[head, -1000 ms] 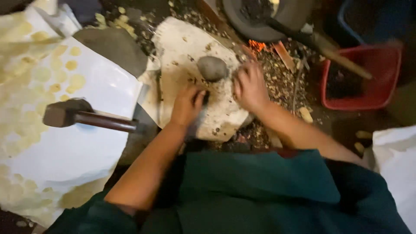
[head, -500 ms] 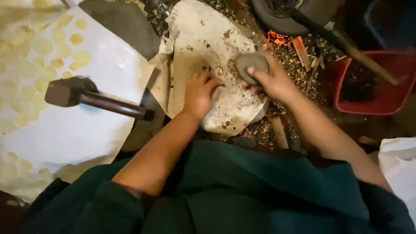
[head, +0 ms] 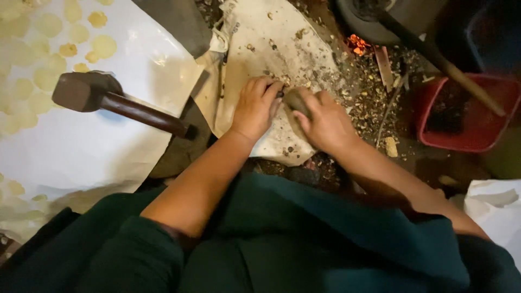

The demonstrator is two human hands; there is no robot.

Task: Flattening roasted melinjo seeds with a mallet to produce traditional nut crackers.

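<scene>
My right hand (head: 324, 120) is closed around a rounded grey stone (head: 294, 101) and presses it down on a pale, stained slab (head: 260, 49) strewn with brown shell bits. My left hand (head: 255, 106) lies right beside it on the slab, fingers curled over something small under the stone's edge; what it holds is hidden. Both forearms reach forward from my dark green lap.
A wooden mallet (head: 103, 97) lies on white paper (head: 92, 152) dotted with round yellow pieces (head: 103, 46) at the left. A red tub (head: 467, 116) with a long wooden handle (head: 434, 57) across it stands at the right. Shell litter (head: 369, 103) and glowing embers (head: 356, 43) lie beyond the slab.
My right hand has brought the stone down and left, from the slab's far right side to next to my left hand. The camera has moved closer.
</scene>
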